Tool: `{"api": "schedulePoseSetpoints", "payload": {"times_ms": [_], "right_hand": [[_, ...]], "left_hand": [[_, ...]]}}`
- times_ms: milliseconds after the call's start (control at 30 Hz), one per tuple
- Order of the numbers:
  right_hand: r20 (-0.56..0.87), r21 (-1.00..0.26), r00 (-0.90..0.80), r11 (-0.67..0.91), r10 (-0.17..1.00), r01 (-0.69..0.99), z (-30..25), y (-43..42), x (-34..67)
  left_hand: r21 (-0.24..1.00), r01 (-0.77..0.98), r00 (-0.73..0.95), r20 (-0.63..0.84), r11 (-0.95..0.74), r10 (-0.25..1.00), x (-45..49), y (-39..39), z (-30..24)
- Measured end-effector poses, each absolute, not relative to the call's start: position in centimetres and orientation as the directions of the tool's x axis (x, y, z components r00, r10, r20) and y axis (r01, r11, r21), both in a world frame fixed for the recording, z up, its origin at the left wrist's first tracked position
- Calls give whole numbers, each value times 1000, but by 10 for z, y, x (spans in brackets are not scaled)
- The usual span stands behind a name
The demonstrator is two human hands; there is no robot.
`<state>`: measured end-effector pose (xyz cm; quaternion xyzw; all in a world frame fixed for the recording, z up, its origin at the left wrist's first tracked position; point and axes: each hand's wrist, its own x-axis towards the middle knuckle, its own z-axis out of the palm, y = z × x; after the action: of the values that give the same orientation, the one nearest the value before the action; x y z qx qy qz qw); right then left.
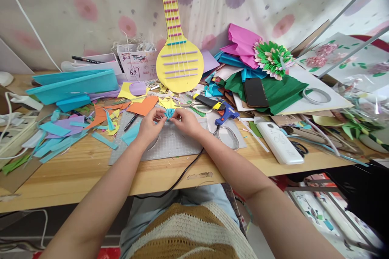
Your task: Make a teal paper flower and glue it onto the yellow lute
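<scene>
A small crumpled piece of blue paper (169, 113) is pinched between my two hands, above the grey cutting mat (182, 145). My left hand (152, 124) grips its left side with thumb and fingertips. On its right side, my right hand (186, 120) closes its fingertips on it. A flat blue paper piece (131, 132) lies beside my left wrist, near a black pen (130, 122). Just beyond my right hand rest a yellow-and-black utility knife (209, 102) and a blue glue gun (226, 113).
A yellow paper lute (180, 66) leans at the back. Paper strips (57, 129) litter the left side. To the right are a phone (255, 93), a white power bank (280, 143), a tape roll (228, 137) and green crepe paper (285, 91). A black cable (185, 170) crosses the table edge.
</scene>
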<state>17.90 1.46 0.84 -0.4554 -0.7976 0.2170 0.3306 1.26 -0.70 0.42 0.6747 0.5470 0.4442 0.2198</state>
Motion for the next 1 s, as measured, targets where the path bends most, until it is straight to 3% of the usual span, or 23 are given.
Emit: {"api": "schedulePoseSetpoints", "payload": {"times_ms": [100, 300, 767, 867, 1000], "right_hand": [[264, -712, -346, 424, 900, 560, 11, 14, 179], [192, -806, -325, 338, 926, 487, 11, 15, 179], [148, -858, -322, 283, 935, 428, 10, 19, 182], [195, -822, -369, 357, 909, 444, 14, 17, 184], [382, -635, -451, 584, 807, 506, 16, 11, 186]], "left_hand": [[721, 598, 35, 413, -350, 910, 14, -9, 7], [476, 718, 197, 561, -508, 804, 13, -12, 13], [282, 749, 271, 695, -599, 666, 9, -7, 10], [284, 755, 260, 698, -591, 667, 9, -7, 10], [305, 753, 244, 692, -583, 679, 9, -5, 9]]}}
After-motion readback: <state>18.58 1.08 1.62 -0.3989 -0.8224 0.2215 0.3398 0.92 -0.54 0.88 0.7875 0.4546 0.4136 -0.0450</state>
